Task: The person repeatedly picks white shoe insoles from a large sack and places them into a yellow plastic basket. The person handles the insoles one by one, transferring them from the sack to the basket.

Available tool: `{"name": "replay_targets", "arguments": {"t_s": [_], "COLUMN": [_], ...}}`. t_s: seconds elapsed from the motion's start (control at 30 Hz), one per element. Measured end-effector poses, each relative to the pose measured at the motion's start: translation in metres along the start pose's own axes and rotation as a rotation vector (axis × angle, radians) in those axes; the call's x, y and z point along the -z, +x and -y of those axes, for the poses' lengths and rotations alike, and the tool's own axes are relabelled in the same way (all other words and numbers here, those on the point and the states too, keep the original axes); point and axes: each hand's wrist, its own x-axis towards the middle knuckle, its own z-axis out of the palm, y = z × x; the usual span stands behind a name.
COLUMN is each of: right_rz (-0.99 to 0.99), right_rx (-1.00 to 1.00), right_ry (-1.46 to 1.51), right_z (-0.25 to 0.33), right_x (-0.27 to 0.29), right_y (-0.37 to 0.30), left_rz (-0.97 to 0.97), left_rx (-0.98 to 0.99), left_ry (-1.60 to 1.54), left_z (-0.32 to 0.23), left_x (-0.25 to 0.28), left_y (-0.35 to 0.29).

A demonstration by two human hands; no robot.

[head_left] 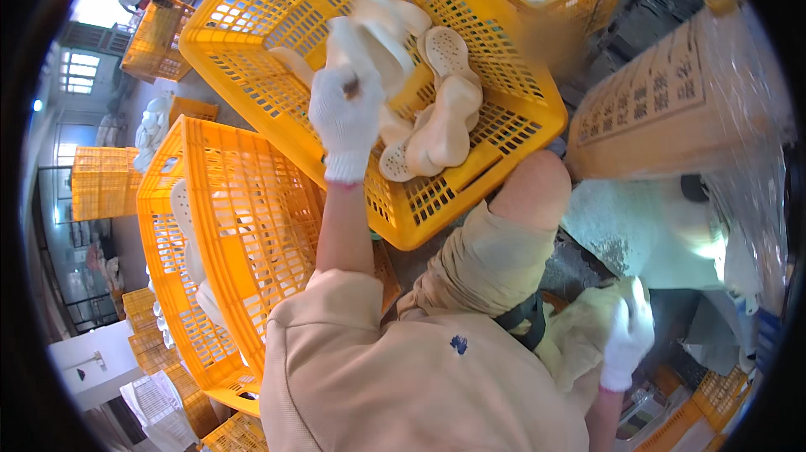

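My left hand [344,116], in a white knit glove with a dark spot on its back, reaches into a yellow plastic basket [277,116]. Its fingers are closed around a white clog [346,42]. Several off-white moulded clogs lie loose in the basket; one clog [447,53] shows a sole dotted with holes, and another clog [441,129] rests on its side nearer to me. My right hand [628,336], also gloved in white, is low at the right beside beige fabric [575,330]. Its fingers look curled; what they hold, if anything, is hidden.
A second yellow basket [231,259] with pale clogs stands at the left. Another basket [579,3] holds white pieces at the back. A brown carton [646,108] with plastic wrap rises at the right, above a pale surface [646,229] with a bright light. My bare knee [537,188] is beside the basket.
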Motion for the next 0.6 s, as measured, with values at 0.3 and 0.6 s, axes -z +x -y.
{"name": "replay_targets", "arguments": {"t_s": [0.3,0.6], "right_rz": [0.331,0.132], "right_rx": [0.281,0.2], "right_ry": [0.525,0.423], "right_z": [0.119,0.049], "right_x": [-0.067,-0.054], "right_y": [0.038,-0.023], "left_rz": [0.503,0.841], "left_rx": [0.185,-0.364], "left_ry": [-0.559,-0.262], "left_z": [-0.142,-0.145], "left_x": [0.07,0.037], "left_y": [-0.063,-0.024]}}
